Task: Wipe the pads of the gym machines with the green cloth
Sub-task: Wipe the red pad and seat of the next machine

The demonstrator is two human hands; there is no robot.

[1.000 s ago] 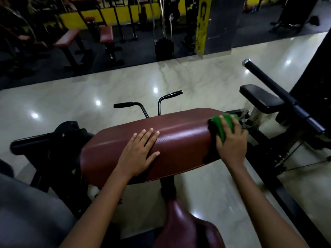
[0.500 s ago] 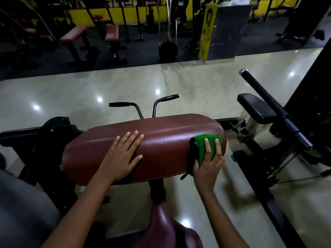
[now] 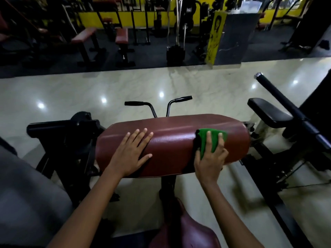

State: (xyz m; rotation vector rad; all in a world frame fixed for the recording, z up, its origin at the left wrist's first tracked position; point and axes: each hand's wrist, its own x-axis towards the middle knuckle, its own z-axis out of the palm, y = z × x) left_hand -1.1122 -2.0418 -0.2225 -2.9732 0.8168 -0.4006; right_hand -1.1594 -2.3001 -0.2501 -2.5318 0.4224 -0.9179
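Head view: right hand [image 3: 211, 156] fingers press green cloth [image 3: 211, 138] on maroon pad [image 3: 172, 140]; left hand [image 3: 130, 154] flat, marble floor [image 3: 71, 93] below.

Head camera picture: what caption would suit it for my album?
Right hand presses a green cloth on a maroon pad while the left hand rests flat.
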